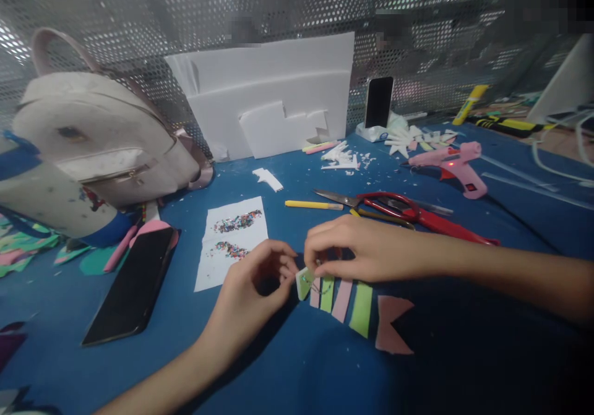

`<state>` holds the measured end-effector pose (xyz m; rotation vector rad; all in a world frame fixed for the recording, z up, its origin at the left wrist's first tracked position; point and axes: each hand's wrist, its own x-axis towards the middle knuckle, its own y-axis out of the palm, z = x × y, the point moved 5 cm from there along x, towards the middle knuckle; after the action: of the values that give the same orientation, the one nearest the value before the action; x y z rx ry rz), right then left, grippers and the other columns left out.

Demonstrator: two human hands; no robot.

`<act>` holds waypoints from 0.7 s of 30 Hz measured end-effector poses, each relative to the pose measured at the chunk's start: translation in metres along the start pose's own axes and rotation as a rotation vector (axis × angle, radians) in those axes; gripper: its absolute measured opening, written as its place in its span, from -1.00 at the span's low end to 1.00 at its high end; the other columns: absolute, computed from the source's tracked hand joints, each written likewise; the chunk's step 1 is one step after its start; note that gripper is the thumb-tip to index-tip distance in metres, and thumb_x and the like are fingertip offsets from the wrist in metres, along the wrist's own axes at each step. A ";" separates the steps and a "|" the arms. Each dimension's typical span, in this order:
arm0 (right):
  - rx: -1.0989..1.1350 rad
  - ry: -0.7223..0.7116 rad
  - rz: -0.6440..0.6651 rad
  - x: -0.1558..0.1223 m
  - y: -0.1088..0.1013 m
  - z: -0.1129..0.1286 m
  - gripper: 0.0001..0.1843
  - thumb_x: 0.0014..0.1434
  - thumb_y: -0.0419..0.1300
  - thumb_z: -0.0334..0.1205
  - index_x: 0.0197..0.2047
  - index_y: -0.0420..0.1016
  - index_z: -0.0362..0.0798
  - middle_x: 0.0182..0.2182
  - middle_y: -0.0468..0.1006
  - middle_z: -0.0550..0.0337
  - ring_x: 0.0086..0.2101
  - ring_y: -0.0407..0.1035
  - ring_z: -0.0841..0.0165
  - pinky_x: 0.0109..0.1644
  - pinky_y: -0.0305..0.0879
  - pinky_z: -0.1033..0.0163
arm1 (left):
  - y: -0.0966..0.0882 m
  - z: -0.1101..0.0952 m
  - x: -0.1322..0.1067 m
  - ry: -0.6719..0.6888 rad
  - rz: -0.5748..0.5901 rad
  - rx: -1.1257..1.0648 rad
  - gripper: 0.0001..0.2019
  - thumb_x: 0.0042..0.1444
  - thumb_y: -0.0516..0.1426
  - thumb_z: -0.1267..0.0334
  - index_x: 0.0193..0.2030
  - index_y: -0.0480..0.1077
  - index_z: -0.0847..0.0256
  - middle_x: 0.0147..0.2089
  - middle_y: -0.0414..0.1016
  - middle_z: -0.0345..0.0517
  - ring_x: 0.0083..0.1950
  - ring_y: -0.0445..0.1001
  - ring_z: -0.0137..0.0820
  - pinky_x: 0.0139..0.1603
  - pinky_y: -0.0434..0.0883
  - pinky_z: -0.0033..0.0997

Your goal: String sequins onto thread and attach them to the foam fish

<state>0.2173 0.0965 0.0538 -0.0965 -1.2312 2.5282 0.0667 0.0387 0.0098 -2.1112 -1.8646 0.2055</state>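
Observation:
My left hand (261, 279) is closed, its thumb and fingertips pinched at the left edge of a small pale green piece (302, 284) with a shiny spot on it. A thin loop of chain (326, 290) hangs beside that piece. Over it bends my right hand (346, 248), thumb and fingers drawn together; what is between their tips is hidden. Below lie pink strips (343, 300) and green strips (361, 310) in a row, with a pink fishtail-shaped piece (392, 325) at the right end. Left of my hands, white paper (211, 266) bears two heaps of coloured sequins (237, 222).
Red-handled scissors (380, 200) and a yellow pen (314, 205) lie just beyond my hands. A pink glue gun (457, 166) with a lit red light is farther right. A phone (132, 288), a bottle (55, 192) and a backpack (111, 136) are at left.

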 end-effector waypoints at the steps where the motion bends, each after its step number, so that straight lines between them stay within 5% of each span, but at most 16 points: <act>1: 0.016 0.007 -0.019 0.000 -0.001 0.000 -0.92 0.23 0.17 -0.37 -0.24 0.50 -0.07 -0.30 0.52 0.23 -0.31 0.35 0.44 -0.23 0.17 0.33 | -0.001 -0.001 0.000 0.005 -0.001 0.014 -0.78 0.10 0.12 0.51 -0.14 0.37 0.17 -0.29 0.50 -0.23 -0.29 0.49 -0.50 -0.21 0.45 -0.49; 12: 0.153 0.105 -0.023 0.000 0.008 -0.007 -0.92 0.21 0.17 -0.32 -0.23 0.50 -0.06 -0.33 0.55 0.23 -0.38 0.37 0.46 -0.32 0.17 0.36 | -0.005 -0.004 0.002 0.033 -0.010 0.135 -0.84 0.15 0.09 0.50 -0.21 0.42 0.19 -0.31 0.57 -0.22 -0.29 0.55 -0.48 -0.21 0.44 -0.49; 21: -0.162 0.138 -0.083 -0.006 0.014 0.011 -0.89 0.27 0.12 -0.27 -0.25 0.47 0.03 -0.34 0.54 0.29 -0.40 0.31 0.45 -0.38 -0.04 0.34 | -0.011 -0.004 0.000 0.117 -0.065 0.253 -0.81 0.13 0.16 0.48 -0.12 0.42 0.18 -0.26 0.60 -0.22 -0.26 0.55 -0.50 -0.17 0.46 -0.53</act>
<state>0.2175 0.0785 0.0495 -0.2475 -1.3535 2.3068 0.0574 0.0390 0.0172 -1.8511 -1.7364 0.2808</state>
